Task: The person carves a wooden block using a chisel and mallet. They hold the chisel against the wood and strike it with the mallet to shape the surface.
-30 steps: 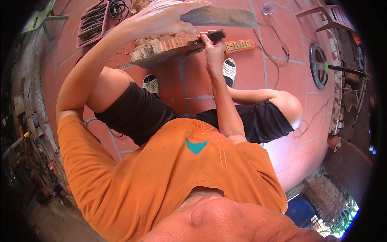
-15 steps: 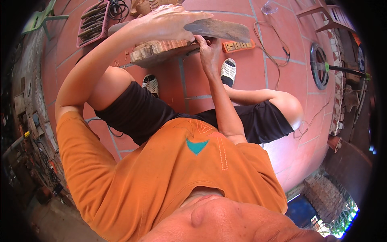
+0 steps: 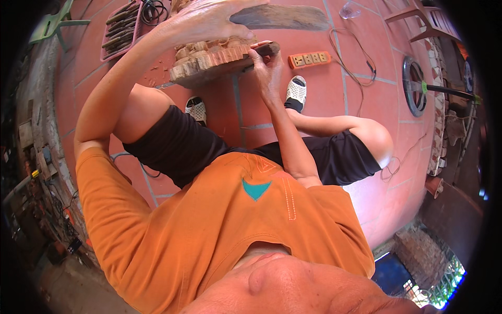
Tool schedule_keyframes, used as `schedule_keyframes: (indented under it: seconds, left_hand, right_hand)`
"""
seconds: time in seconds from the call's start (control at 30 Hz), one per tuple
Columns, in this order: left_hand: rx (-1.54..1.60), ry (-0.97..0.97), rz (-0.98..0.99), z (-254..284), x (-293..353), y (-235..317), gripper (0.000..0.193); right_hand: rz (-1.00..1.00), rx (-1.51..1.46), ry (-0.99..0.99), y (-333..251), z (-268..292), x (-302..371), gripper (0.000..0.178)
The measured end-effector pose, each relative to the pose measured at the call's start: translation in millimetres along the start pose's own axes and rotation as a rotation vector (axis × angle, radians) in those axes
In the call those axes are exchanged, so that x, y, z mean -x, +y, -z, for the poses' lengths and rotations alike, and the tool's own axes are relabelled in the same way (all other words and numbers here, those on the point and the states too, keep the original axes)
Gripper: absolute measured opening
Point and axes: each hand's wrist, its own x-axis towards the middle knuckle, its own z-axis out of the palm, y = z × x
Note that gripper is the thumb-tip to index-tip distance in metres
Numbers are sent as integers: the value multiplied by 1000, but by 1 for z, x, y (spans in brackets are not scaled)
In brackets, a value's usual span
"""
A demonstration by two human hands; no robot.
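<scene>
My left hand, closed on a long, flat grey-brown wooden mallet, is beyond the carved wood block; the mallet sticks out to the right of my fingers. My right hand is wrapped around a chisel, whose blunt dark wooden end shows above the fingers. The chisel's lower part is mostly hidden by my hand, at the right end of the block. The reddish-brown carved wood block, with curled shapes on top, lies in front of my feet.
A pink basket of several wooden-handled tools is at far left beside a coiled black cable. Right of the block are an orange power strip with its cord and a wheel-like ring. Wood chips lie on the tiles.
My left hand and the mallet have moved away from me, off the chisel's end, which now shows. My right hand has shifted slightly toward me and still grips the chisel.
</scene>
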Motion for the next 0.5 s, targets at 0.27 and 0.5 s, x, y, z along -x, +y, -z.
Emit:
schedule_keyframes:
  seconds: [0.27,0.5]
  left_hand:
    - [32,118,-70,2,8,-6,77]
    - [14,123,-92,2,5,-12,78]
  right_hand:
    - [-113,-124,124,-2,17,-19,28]
    - [-279,-305,100,3,29,-29,27]
